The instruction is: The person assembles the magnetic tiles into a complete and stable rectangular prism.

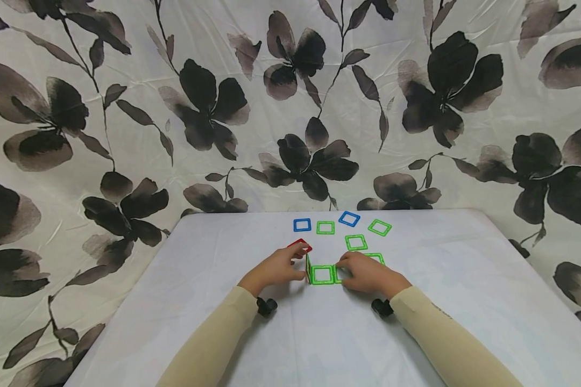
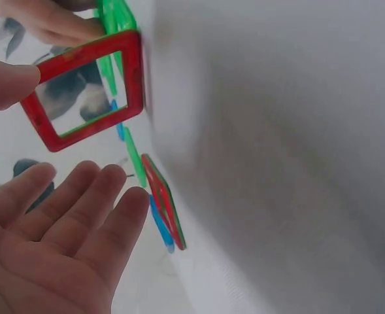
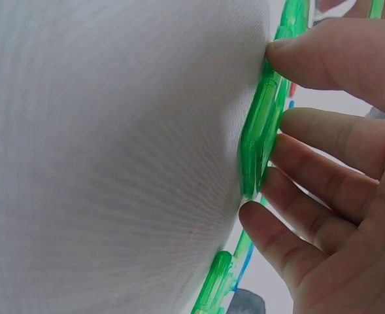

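Observation:
A red square magnetic tile (image 2: 134, 72) stands on edge at the left end of a row of flat green tiles. The thumb of my left hand (image 1: 278, 267) touches its upper edge in the left wrist view, the other fingers extended and apart from it. Beside the upright tile lies a flat green square tile (image 1: 323, 282). My right hand (image 1: 370, 274) holds another green tile (image 3: 261, 114) at the row's right end, thumb on the near edge and fingertips along the far side. The hand partly covers this tile in the head view.
A flat red tile (image 1: 308, 248) lies just beyond my left fingertips. Farther back are a blue tile (image 1: 302, 230), a green tile (image 1: 325, 233), a second blue tile (image 1: 348, 223) and more green tiles (image 1: 356, 249). The white table (image 1: 314, 338) ends at a floral cloth backdrop (image 1: 314, 156).

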`<state>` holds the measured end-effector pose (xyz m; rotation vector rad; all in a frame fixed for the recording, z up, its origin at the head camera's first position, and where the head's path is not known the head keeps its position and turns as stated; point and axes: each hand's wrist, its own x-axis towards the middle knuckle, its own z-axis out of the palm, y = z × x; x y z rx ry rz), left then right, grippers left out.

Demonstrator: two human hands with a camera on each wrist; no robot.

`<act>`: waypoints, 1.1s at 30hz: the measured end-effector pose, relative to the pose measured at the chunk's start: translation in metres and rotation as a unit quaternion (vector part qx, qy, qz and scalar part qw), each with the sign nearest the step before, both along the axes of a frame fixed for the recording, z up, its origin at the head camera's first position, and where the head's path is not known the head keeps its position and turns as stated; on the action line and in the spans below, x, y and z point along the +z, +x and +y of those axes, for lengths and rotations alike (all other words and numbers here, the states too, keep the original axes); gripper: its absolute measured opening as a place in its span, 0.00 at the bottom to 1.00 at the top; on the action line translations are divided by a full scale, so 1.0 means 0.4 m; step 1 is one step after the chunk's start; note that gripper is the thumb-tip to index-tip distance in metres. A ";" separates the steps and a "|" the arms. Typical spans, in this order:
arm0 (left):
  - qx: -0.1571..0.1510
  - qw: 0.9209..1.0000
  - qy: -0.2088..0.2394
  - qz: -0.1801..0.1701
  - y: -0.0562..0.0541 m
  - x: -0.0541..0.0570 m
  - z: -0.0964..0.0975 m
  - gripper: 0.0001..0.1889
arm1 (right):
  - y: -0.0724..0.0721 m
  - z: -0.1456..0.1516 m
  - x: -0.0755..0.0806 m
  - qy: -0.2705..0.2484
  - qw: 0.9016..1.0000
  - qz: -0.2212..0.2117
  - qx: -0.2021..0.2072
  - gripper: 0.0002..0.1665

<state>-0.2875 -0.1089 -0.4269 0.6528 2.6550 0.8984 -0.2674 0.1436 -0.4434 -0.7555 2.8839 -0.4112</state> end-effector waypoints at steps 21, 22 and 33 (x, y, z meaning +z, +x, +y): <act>0.045 0.997 -0.055 0.037 -0.075 0.010 -0.010 0.34 | -0.001 0.003 -0.005 -0.008 1.000 -0.007 -0.006 0.26; 0.047 0.996 -0.058 0.038 -0.080 0.010 -0.008 0.34 | -0.001 0.002 -0.004 -0.008 1.000 -0.007 -0.007 0.27; 0.071 0.991 -0.110 0.040 -0.125 -0.005 0.008 0.34 | 0.000 0.000 -0.002 -0.007 1.000 -0.009 -0.009 0.27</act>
